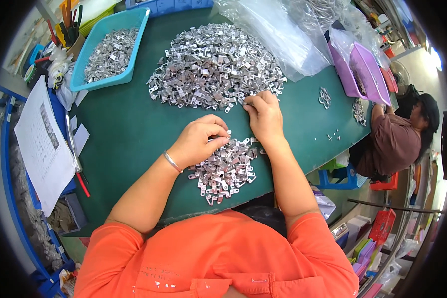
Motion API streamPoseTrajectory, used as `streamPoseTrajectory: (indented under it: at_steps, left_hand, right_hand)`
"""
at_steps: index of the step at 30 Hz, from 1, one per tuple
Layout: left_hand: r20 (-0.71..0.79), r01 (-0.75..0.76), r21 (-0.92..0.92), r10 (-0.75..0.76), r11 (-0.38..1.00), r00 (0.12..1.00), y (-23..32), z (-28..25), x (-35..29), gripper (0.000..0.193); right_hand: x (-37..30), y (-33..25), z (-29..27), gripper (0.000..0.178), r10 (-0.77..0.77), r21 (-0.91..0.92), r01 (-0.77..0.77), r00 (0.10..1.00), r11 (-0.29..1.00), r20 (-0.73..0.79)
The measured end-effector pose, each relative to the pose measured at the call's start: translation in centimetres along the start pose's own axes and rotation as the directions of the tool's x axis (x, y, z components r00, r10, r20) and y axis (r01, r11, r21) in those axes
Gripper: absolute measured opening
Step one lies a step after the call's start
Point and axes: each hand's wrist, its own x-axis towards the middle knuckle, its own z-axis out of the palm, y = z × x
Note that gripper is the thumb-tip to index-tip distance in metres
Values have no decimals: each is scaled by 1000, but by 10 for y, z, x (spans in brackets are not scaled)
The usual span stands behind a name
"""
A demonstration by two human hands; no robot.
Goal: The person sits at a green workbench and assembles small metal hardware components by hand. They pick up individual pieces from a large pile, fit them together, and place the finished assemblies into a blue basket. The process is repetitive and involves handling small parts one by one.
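on the flat green desk [124, 129], two heaps of small, silvery, bent-metal clips [218, 64] look light, stiff, best pinched by flat edges. left hand [198, 139] and right hand [266, 118] have fingertips nearly together; whether clamped on clips, i cannot tell.

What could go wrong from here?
1. The small metal pile sits close to the near edge of the green table; a nudge might drop pieces.
2. Both hands are between it and the large metal pile; a stray sweep could mix them.
3. The clear plastic bag beside the large pile might drag pieces if pulled.
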Motion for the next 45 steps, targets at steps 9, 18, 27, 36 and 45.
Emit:
streamPoseTrajectory:
  at_steps: [9, 18, 27, 36, 45]
  left_hand:
    - [-83, 261, -266, -292, 928, 953, 9, 1, -1, 17]
    - [-44, 131, -262, -147, 956, 988, 19, 2, -1, 18]
    - [-83, -126, 27, 127, 992, 988, 9, 2, 1, 8]
    - [-46, -184, 31, 185, 982, 982, 6, 2, 1, 10]
    - [-20, -185, 30, 186, 982, 982, 6, 1, 0, 10]
  right_hand:
    - [-5, -5, -40, 11, 378, 764, -638, 733, 93, 566]
    - [-27, -20, -40, 12, 294, 727, -686, 697, 7, 654]
    - [-14, -11, -14, 17, -3, -59, 1, 999, 998, -39]
    - [-26, -9, -29, 15, 349, 790, -537, 830, 295, 434]
    - [-35, -23, -46, 13, 106, 756, -471, 871, 455, 480]
